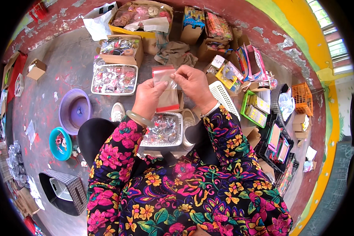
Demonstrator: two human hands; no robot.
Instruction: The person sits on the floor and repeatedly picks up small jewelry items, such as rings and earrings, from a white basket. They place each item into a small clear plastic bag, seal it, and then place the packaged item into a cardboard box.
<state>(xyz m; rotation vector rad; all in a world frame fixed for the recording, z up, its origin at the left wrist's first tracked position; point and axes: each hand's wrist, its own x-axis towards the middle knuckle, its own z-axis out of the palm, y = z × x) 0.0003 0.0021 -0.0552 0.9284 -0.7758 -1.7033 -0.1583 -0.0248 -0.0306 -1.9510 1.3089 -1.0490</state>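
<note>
Both of my hands are raised in front of me on a small clear plastic bag (168, 97) with red bands at its top and bottom. My left hand (146, 97) grips the bag's left side, thumb across its front. The fingers of my right hand (195, 86) are closed in a pinch at the upper right corner of the bag. Whether something small is between those fingertips as well, I cannot make out. Below the bag, between my shoes, stands a white basket (180, 129) of small items in clear packets.
Ahead are another white basket (93, 82) of packets and a cardboard box (124, 59). To the left stand a purple basin (71, 128) and a teal basin (69, 137). A green crate (246, 103), a black crate (290, 142) and an orange crate (303, 100) are on the right.
</note>
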